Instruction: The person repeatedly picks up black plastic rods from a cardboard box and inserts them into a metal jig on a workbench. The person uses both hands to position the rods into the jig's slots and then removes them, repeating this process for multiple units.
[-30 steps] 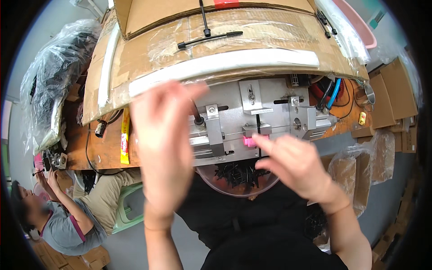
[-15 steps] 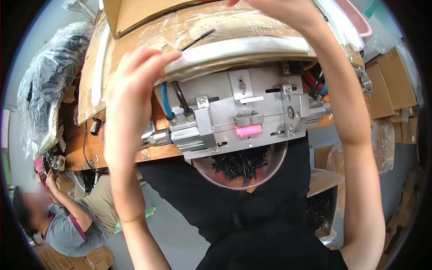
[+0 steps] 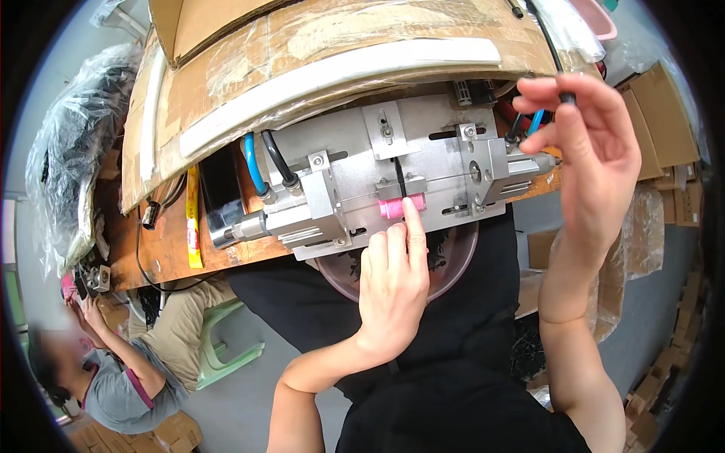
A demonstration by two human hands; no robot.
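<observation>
A metal clamping jig (image 3: 362, 162) on the bench edge has a small pink block (image 3: 389, 208) at its front. One thin black rod (image 3: 400, 174) lies in the jig's middle holder, its near end over the block. My left hand (image 3: 394, 291) presses that end with its stretched index finger; the other fingers are bent, and the thumb is hidden. Off to the right of the jig, my right hand (image 3: 596, 151) pinches a second black rod (image 3: 549, 38) by its thicker end, between thumb and fingers. That rod points up and away.
Beneath the jig, a clear bowl (image 3: 453, 275) on my lap holds black pieces. Cardboard (image 3: 317, 41) with a white strip covers the bench behind. A phone-like dark slab (image 3: 221, 189) and yellow strip (image 3: 194, 219) lie left. A co-worker (image 3: 128, 377) sits at left.
My left hand has come from the cardboard down to the jig, where a black rod now lies. My right hand has come down from the far edge, holding another rod.
</observation>
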